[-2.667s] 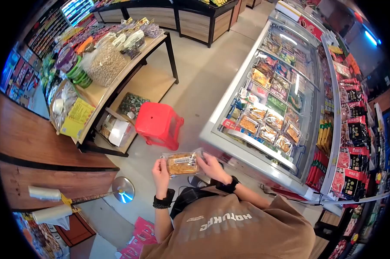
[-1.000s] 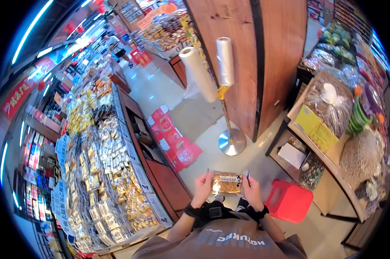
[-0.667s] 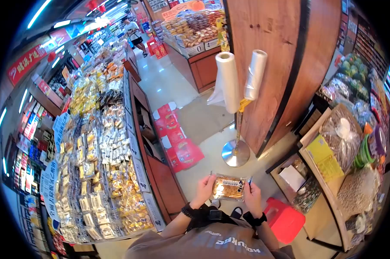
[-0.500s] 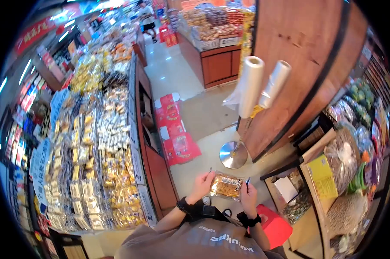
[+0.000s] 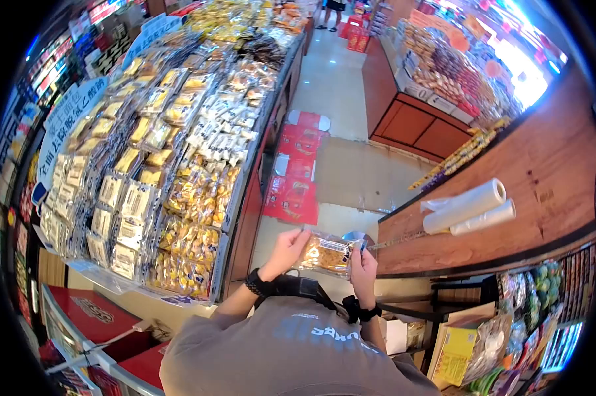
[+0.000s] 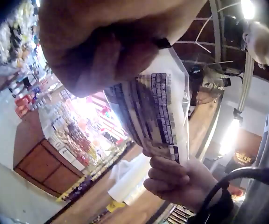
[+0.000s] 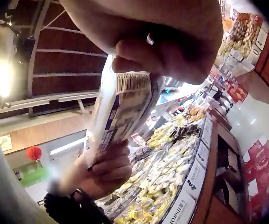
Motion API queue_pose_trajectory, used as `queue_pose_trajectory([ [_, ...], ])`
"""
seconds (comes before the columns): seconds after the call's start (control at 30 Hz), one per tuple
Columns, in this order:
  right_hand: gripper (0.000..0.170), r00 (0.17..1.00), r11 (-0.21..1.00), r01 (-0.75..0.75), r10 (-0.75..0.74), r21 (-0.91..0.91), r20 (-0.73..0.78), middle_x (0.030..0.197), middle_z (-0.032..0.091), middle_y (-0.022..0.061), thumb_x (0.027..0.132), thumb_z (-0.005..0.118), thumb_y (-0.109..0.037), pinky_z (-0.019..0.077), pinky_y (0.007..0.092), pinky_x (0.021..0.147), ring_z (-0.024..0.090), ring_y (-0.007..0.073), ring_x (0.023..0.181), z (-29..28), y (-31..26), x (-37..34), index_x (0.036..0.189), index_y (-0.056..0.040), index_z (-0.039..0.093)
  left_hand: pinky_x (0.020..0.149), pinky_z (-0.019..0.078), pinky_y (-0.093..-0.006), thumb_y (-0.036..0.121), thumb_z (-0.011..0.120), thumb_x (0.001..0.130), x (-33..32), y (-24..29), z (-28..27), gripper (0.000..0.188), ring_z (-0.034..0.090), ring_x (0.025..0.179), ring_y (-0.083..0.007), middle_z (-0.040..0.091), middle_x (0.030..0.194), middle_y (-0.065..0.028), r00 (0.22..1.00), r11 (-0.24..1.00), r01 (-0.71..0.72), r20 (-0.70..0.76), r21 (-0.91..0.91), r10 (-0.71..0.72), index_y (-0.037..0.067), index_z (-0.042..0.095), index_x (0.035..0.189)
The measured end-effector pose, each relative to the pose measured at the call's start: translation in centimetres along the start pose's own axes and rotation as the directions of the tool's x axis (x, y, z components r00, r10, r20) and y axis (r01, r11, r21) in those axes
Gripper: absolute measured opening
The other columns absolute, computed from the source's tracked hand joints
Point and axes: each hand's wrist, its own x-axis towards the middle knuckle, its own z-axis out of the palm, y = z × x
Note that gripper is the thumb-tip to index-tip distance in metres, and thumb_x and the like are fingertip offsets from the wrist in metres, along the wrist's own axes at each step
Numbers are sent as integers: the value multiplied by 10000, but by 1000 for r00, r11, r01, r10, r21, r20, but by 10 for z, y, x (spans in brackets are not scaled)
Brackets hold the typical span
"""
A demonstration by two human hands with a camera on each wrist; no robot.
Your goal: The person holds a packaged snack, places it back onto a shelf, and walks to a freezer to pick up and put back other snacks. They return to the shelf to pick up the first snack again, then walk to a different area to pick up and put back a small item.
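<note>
A clear plastic packet of golden-brown food (image 5: 328,255) with a white printed label is held flat in front of the person's shirt. My left hand (image 5: 286,255) grips its left end, and my right hand (image 5: 363,272) pinches the right end. Seen from the left wrist, the packet's underside (image 6: 160,109) carries rows of dark print, with the fingers of the right hand (image 6: 176,182) curled at its lower edge. In the right wrist view a barcode (image 7: 133,83) shows close to the right hand (image 7: 167,51), while the left hand (image 7: 107,172) grips the far end.
A long display of wrapped snacks (image 5: 159,171) runs along the left. Flattened red cardboard (image 5: 294,191) lies on the aisle floor. Plastic bag rolls (image 5: 466,206) stand by a wooden panel (image 5: 542,191) at right. Beyond is another snack counter (image 5: 410,125); goods fill a table (image 5: 460,350) at lower right.
The head view has swung left from the freezer to the snack display and aisle; the red stool has left the view. Both hands keep hold of the packet throughout.
</note>
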Motion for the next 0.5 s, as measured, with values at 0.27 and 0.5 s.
queue_pose_trajectory([
  [0.27, 281, 959, 977, 172, -136, -129, 248, 616, 444, -90, 1012, 517, -181, 251, 202, 455, 353, -12, 538, 47, 8, 48, 759, -61, 534, 546, 353, -216, 208, 522, 1007, -17, -1, -50, 288, 421, 645, -11, 514, 684, 63, 974, 998, 43, -225, 42, -33, -18, 621, 860],
  [0.5, 262, 940, 990, 116, -84, -78, 331, 693, 555, -61, 1006, 526, -173, 351, 206, 526, 435, -8, 639, 68, 20, 87, 862, 26, 618, 441, 269, -209, 233, 521, 1011, -4, -4, -55, 297, 364, 497, 2, 449, 593, 79, 945, 993, 94, -307, -68, -111, 7, 619, 845],
])
